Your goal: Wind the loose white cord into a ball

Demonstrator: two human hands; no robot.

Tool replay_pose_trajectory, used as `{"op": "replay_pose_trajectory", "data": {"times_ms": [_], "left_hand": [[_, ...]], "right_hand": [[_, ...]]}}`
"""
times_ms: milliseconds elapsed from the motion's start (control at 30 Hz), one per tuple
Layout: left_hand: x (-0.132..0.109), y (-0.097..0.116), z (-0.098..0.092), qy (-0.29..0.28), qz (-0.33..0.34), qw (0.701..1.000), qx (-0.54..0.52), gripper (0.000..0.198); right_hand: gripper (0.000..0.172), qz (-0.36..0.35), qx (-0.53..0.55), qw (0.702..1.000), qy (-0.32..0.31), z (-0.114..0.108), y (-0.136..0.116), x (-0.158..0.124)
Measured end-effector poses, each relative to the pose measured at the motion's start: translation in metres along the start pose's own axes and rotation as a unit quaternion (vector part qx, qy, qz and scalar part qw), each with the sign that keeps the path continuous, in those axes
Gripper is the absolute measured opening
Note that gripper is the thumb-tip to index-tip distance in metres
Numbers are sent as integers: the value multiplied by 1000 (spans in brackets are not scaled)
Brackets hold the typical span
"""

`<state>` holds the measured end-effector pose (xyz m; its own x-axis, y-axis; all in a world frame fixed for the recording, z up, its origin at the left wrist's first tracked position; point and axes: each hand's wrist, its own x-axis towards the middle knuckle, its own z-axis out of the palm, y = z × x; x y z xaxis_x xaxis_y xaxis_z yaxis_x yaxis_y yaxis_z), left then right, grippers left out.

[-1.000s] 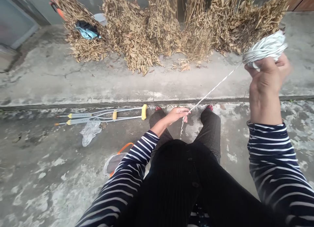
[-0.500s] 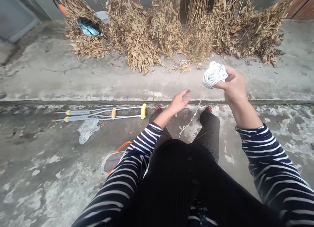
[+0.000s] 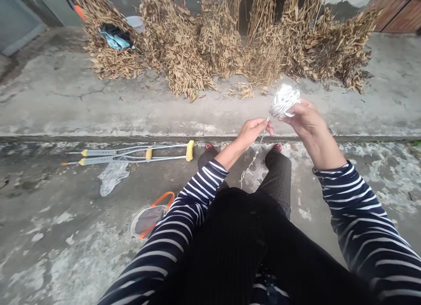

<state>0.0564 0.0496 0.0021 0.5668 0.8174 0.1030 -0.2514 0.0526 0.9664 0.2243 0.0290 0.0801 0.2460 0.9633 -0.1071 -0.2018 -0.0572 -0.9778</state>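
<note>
Our right hand (image 3: 307, 123) grasps a ball of white cord (image 3: 284, 102), its fingers curled around the underside. The ball is roundish, with no clear long axis, and sits at the fingertips, just above and left of the palm. Our left hand (image 3: 252, 133) is clenched on the cord's strand (image 3: 267, 118), close beside the ball. The strand leaves the ball toward the lower left and enters that fist. Below the fist it falls loosely toward the ground between our feet.

Striped sleeves (image 3: 204, 191) cover both arms, and black trousers (image 3: 278, 177) cover our legs, with red shoes (image 3: 277, 147) at their ends. On the concrete floor (image 3: 49, 217) to our left lie an orange-rimmed mesh pouch (image 3: 149, 219) and a clear plastic bag (image 3: 112, 177). Beyond the bag, a pair of crutches (image 3: 131, 153) lies along the concrete ledge (image 3: 197, 136), with yellow grips at the right and orange tips pointing left.

Past the ledge, bundles of dried plants (image 3: 197, 41) lean against the wall (image 3: 345, 2), with a blue cloth (image 3: 115, 37) resting on the leftmost bundle.
</note>
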Motion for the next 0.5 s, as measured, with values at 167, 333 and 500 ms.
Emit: {"op": "replay_pose_trajectory", "data": {"times_ms": [167, 333, 500], "left_hand": [[-15, -5, 1, -26, -60, 998, -24, 19], [-26, -16, 3, -59, -74, 994, -45, 16], [-40, -18, -1, -73, -95, 992, -47, 18]], "right_hand": [[31, -30, -28, 999, 36, -14, 3, 17], [32, -116, -95, 987, 64, -18, 13, 26], [47, -213, -196, 954, 77, -25, 28, 41]]}}
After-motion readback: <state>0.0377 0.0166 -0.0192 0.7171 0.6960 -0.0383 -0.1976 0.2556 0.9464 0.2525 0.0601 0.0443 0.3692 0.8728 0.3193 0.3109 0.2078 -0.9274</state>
